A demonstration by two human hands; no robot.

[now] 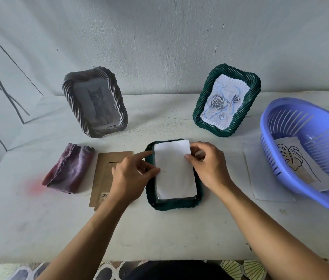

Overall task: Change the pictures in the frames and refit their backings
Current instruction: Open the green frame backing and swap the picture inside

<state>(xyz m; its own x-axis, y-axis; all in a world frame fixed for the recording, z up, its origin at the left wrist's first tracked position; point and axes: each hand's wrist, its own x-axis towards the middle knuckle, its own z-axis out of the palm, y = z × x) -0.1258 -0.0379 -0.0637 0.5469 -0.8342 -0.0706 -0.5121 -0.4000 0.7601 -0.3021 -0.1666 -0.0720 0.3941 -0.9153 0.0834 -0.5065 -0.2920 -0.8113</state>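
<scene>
Head view, looking down at the counter [159, 235]: a dark green frame [171, 206] lies face down in the middle, with a white sheet [174, 172] laid blank side up in its opening. The left hand [133, 176] stretches its forefinger to the sheet's far-left corner, thumb resting on the left edge. The right hand [208, 164] pinches the sheet's right edge, thumb on top and fingers curled. A cardboard backing [103, 174] lies just left of the frame, beside a purple cloth [68, 168]. Behind stand a grey frame [119, 110] and a second green frame [246, 106]. A blue basket [292, 195] to the right holds a leaf drawing [300, 164].
</scene>
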